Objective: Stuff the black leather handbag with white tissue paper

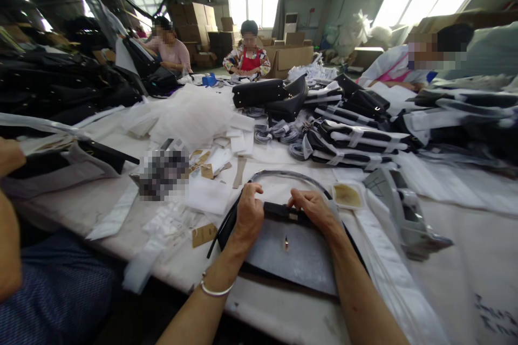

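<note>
A black handbag (pixel 291 253) lies flat on the white table (pixel 465 248) in front of me, its grey face up and its curved handle (pixel 289 177) arching away. My left hand (pixel 249 213) grips the bag's top edge at the left, fingers curled over it. My right hand (pixel 313 207) pinches the same top edge near a small metal clasp. A silver bangle (pixel 216 289) circles my left wrist.
A small tray of yellowish paste (pixel 347 195) sits just right of the bag. White wrapping paper (pixel 190 113), tags and wrapped black bags (pixel 356 137) cover the table. Three people sit at the far side. Another person's arm (pixel 8 215) is at my left.
</note>
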`<state>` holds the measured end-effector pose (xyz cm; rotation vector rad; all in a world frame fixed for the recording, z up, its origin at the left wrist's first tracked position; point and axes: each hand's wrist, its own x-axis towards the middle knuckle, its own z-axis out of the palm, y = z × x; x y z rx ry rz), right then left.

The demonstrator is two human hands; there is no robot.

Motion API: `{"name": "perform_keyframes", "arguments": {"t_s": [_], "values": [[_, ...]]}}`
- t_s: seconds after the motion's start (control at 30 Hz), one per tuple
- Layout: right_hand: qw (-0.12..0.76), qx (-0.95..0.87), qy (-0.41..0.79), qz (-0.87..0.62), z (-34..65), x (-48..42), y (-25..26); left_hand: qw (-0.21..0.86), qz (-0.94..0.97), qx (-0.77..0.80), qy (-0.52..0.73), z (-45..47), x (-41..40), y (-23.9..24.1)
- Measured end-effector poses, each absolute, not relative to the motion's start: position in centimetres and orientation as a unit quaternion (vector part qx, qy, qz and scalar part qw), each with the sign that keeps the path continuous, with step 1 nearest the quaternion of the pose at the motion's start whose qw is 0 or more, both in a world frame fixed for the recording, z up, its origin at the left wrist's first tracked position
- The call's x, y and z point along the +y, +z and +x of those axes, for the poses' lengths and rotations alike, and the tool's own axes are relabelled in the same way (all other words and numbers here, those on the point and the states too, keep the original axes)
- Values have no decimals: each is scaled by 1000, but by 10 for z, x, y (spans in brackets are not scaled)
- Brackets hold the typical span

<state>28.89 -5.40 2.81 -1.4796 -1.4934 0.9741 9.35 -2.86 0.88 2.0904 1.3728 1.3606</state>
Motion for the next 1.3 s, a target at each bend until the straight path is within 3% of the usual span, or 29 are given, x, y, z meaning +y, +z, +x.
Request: {"name": "perform_keyframes", "arguments": {"t_s": [0.1, 0.2, 0.57, 0.8, 1.0, 1.17, 1.3], "values": [[365, -614, 403, -572, 286, -55, 30, 213, 743, 371, 515, 86, -35, 18], [354, -634, 392, -565, 284, -54, 30, 253, 788, 295, 478, 84, -43, 24], [296, -653, 352, -601, 281, -51, 21, 296, 858, 106, 406, 90, -50, 25], [298, -643, 361, -606, 280, -51, 20, 193, 941, 111, 256, 90, -49, 13], [317, -635, 386, -590, 283, -51, 15, 151, 967, 152, 136, 72, -80, 44], [336, -632, 405, -568, 282, -50, 13, 57, 960, 232, 150, 66, -120, 36], [360, -661, 336, -567, 276, -55, 29, 42, 955, 245, 163, 67, -125, 18]]}}
